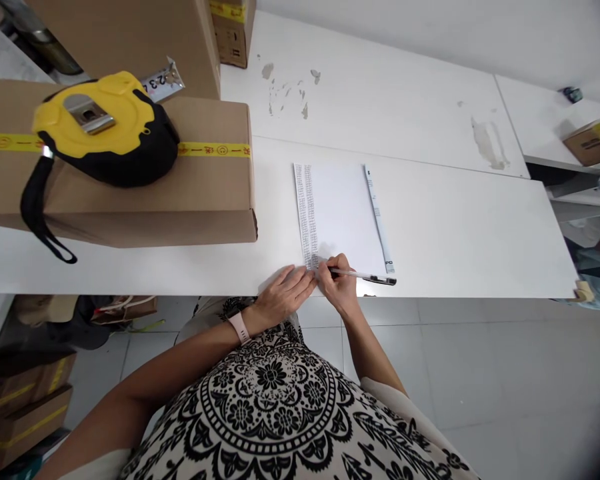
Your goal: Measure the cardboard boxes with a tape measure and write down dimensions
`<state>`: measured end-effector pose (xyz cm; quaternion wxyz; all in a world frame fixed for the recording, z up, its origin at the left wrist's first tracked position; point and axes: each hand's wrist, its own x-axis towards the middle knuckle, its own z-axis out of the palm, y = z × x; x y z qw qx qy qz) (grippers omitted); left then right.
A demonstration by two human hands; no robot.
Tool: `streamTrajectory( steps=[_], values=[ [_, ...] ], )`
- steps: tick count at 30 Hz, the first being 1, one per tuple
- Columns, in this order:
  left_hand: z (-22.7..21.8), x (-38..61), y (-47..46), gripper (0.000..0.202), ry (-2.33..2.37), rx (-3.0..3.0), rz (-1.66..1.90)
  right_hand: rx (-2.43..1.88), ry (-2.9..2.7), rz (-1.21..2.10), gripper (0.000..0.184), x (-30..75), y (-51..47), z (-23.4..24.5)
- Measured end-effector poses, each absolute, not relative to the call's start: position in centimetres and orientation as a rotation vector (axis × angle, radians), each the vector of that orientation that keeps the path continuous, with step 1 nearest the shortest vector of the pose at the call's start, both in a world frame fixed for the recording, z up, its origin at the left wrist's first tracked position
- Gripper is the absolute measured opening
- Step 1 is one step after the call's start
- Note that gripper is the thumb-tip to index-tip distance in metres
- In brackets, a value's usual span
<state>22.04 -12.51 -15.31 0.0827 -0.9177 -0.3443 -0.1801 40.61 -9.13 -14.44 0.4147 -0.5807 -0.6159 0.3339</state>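
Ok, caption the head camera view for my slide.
The right hand holds a pen at the paper; the left hand rests by its corner.

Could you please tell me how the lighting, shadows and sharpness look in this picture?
Head view: soft light across the white table; head view: a faint shadow on the paper by the right hand; head view: cartons at lower left look dim, and the box near the right edge looks slightly soft.

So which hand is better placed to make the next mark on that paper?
Probably the right hand: it holds the pen at the near edge of the paper. The left hand rests by the paper's near left corner, with no pen visible in it.
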Motion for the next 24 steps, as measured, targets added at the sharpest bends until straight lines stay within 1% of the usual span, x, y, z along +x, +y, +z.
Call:
streamTrajectory(
  steps=[13, 24],
  values=[
    [-15.13, 22.1, -12.46, 0.035, -1.008, -2.7, -0.555, -1.458, -1.602, 0.8, 0.024, 40.63, -9.12, -14.29],
    [-15.21, 22.07, -12.49, 0.037, -1.008, -2.701, -0.564, -1.439, -1.541, 0.857, 0.026, 40.53, -9.07, -13.99]
  ],
)
